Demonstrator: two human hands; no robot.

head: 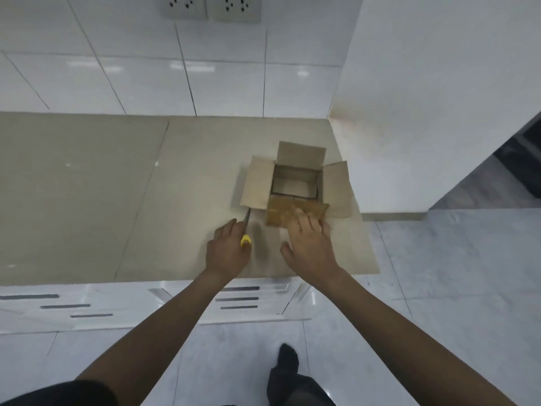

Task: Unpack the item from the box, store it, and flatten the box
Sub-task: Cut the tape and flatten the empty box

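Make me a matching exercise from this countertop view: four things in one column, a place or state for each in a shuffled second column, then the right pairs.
Column A
1. cardboard box
2. yellow-handled knife
3. right hand
4. wall sockets

Column B
a. on the tiled wall above the counter
b. resting on the near, taped flap
c. flaps open, on the countertop
d. under the left hand, beside the box

Pairs: 1-c, 2-d, 3-b, 4-a
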